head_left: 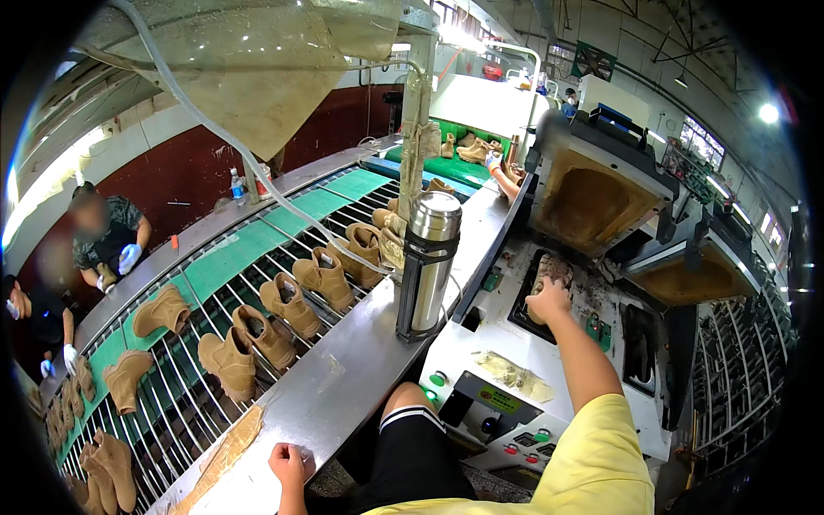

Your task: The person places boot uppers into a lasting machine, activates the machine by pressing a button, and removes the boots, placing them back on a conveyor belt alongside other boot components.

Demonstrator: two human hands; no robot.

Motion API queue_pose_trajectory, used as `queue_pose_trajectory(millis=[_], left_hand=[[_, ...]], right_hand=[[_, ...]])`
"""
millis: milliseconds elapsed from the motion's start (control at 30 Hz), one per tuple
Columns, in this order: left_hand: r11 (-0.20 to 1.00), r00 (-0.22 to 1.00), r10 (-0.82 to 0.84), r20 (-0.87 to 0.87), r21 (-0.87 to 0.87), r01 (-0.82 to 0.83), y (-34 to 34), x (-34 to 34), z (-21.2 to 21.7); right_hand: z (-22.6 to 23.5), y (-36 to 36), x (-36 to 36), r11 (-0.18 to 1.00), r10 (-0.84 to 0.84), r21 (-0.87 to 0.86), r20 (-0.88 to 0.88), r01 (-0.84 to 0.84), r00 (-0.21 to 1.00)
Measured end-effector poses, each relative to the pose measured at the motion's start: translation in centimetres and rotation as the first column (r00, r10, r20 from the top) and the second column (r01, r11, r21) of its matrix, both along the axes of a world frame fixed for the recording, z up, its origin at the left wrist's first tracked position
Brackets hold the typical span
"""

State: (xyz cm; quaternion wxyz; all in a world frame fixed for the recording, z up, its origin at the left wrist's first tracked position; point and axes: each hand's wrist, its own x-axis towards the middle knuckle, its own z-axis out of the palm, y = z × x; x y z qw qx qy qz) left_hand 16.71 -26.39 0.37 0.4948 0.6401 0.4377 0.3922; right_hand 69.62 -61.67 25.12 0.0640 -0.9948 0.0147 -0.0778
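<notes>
My right hand (549, 302) reaches into the press machine on the right. Its fingers are closed on a brown boot (554, 268) that lies in the black-framed bay with its patterned sole facing up. The rest of that boot is hidden by the bay and my hand. My left hand (288, 464) is curled at the near edge of the metal ledge (343, 365), and nothing shows in it. Above the boot, the padded lid (592, 202) of the press is raised. Green and red buttons (542, 435) sit on the machine's white front.
A roller conveyor (197, 378) carrying several tan boots (227, 362) runs along my left. A steel thermos (429, 266) stands on the ledge. Two people in gloves work across the conveyor. Another gloved hand (493, 160) is at the far end. A second raised lid (695, 279) is at right.
</notes>
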Motion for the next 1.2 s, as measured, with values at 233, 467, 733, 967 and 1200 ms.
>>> queue_pose_trajectory(millis=[233,467,733,967,1200], left_hand=[[0.999,0.998,-0.006,-0.064,0.046,0.009,-1.3,0.9,2.9],[0.993,0.979,0.115,-0.167,0.044,-0.109,-1.8,1.9,2.9],[0.728,0.935,-0.267,0.235,-0.586,0.356,-11.0,12.7,5.9],[0.166,0.717,-0.308,0.625,-0.707,0.688,-19.2,24.3,10.8],[0.051,0.665,-0.352,0.659,-0.695,0.717,-14.3,20.6,8.2]], right_hand=[[2.0,-1.4,-0.2,0.992,0.065,0.119,-0.125,-0.05,0.99],[-1.6,-3.0,-3.8,0.96,0.212,0.099,0.363,-0.264,0.907],[-6.7,-4.9,-24.4,0.487,0.549,0.552,0.409,-0.677,0.729],[-12.4,-7.4,-29.3,0.517,0.705,0.846,-0.337,-0.128,0.624],[-14.6,-3.4,-27.0,0.565,0.77,0.778,-0.617,0.275,0.162]])
